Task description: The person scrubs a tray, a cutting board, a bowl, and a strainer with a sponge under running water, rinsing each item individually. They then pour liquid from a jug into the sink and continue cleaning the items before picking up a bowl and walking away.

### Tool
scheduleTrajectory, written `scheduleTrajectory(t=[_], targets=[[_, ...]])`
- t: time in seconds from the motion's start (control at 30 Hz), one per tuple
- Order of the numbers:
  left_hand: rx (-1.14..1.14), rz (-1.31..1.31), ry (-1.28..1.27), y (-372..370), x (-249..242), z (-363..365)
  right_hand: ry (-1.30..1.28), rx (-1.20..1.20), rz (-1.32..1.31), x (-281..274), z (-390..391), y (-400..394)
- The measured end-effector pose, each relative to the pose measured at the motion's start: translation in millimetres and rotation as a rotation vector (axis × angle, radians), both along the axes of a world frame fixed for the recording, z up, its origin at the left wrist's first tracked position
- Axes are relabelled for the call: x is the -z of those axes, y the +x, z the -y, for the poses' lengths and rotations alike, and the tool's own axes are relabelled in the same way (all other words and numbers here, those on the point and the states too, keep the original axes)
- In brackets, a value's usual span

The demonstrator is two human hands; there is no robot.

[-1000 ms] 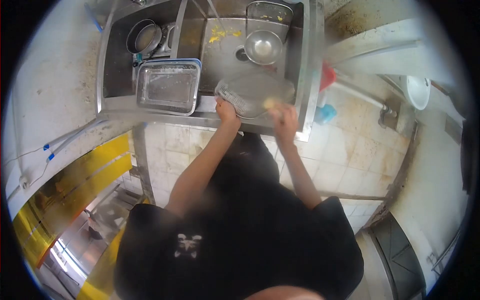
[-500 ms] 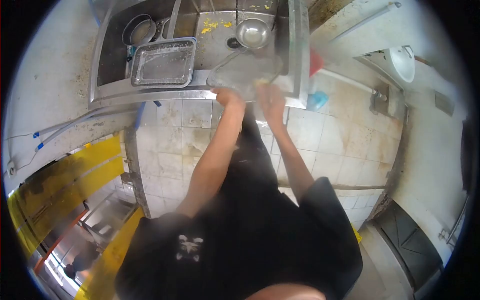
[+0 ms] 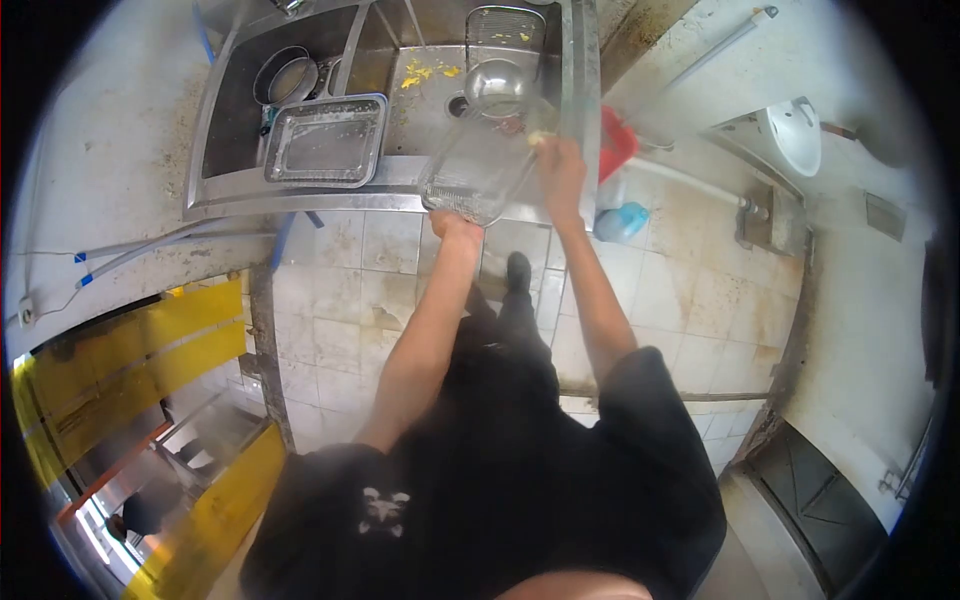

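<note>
your left hand (image 3: 455, 224) is clamped on the tray (image 3: 480, 165); right hand (image 3: 560, 165) presses a sponge (image 3: 541, 138) on it, over the sink (image 3: 400, 190).

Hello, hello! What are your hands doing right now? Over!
Left hand grips near edge of metal tray, tilted over sink. Right hand presses yellow sponge on tray's far end. Steel bowl just beyond, near the drain.

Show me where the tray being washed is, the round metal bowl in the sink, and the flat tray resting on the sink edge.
tray being washed (image 3: 478, 165), head view, its see-through middle panel
round metal bowl (image 3: 497, 84), head view, its inside
flat tray (image 3: 325, 142), head view, its soapy flat bottom
</note>
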State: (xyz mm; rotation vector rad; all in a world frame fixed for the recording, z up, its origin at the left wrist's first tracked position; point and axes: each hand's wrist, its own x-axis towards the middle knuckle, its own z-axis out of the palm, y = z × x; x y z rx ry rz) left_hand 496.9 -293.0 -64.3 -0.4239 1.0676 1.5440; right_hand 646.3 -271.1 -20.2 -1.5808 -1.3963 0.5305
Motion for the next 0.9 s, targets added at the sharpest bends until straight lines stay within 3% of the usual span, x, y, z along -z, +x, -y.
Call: scheduleTrajectory(t=[0.1,0.13,0.2,0.23,0.3,0.43,0.5,0.6,0.63,0.73,0.77,0.83,0.87,0.9], targets=[[-0.012,-0.013,0.023,8,27,3,0.271,-0.414,0.234,25,20,-3],[-0.018,-0.009,0.028,11,18,5,0.276,-0.420,0.238,24,21,4],[-0.002,-0.018,-0.026,17,-5,10,0.298,-0.683,0.260,25,19,21],[-0.010,-0.030,0.003,20,0,10,0.091,-0.476,0.441,40,-2,33],[-0.007,-0.042,-0.036,31,2,17,-0.005,-0.204,0.329,21,-42,66],[0.015,-0.177,-0.110,44,32,24,-0.024,-0.046,0.307,35,-32,80],[0.011,-0.152,-0.078,47,32,27,0.191,-0.379,0.223,49,14,58],[0.015,-0.119,-0.045,51,16,32,0.226,-0.447,0.373,73,-2,83],[0.032,-0.153,-0.037,53,18,35,-0.078,-0.356,0.213,64,-17,103],[0.041,-0.202,-0.021,56,35,40,-0.087,-0.179,0.267,67,-53,115],[0.010,-0.210,-0.037,56,37,39,-0.338,-0.419,0.237,73,-51,103],[-0.030,-0.206,-0.049,56,41,32,0.086,-0.645,0.298,55,12,44],[-0.048,-0.205,-0.064,54,43,40,0.076,-0.667,0.294,34,27,33],[-0.047,-0.183,-0.047,52,44,40,-0.133,-0.770,0.242,-1,26,26]])
